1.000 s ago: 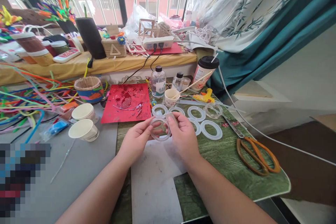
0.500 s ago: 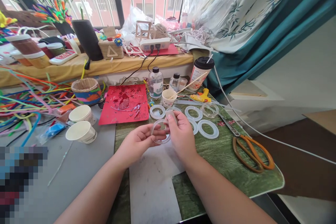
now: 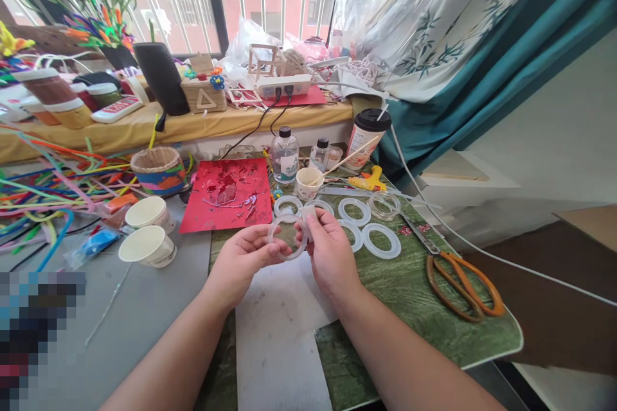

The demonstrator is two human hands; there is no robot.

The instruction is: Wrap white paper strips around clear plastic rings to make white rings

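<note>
My left hand pinches a clear bangle-like ring between thumb and fingers, its face turned toward me. My right hand grips a small pale flat piece, resembling folded sandpaper, at the ring's right edge. Whether the piece touches the ring I cannot tell. Both hands are above a white sheet. Just behind them lie several milky ring moulds, partly hidden by my right hand. More clear rings are stacked at the right.
Large orange-handled scissors lie right. A red sheet with residue, bottles, a paper cup with a stick, a yellow glue gun and a lidded drink cup stand behind. Two paper cups are left.
The ring has come up slightly and left, turning more face-on to me. My right hand has shifted slightly left with the pale piece, which remains at the ring's edge.
</note>
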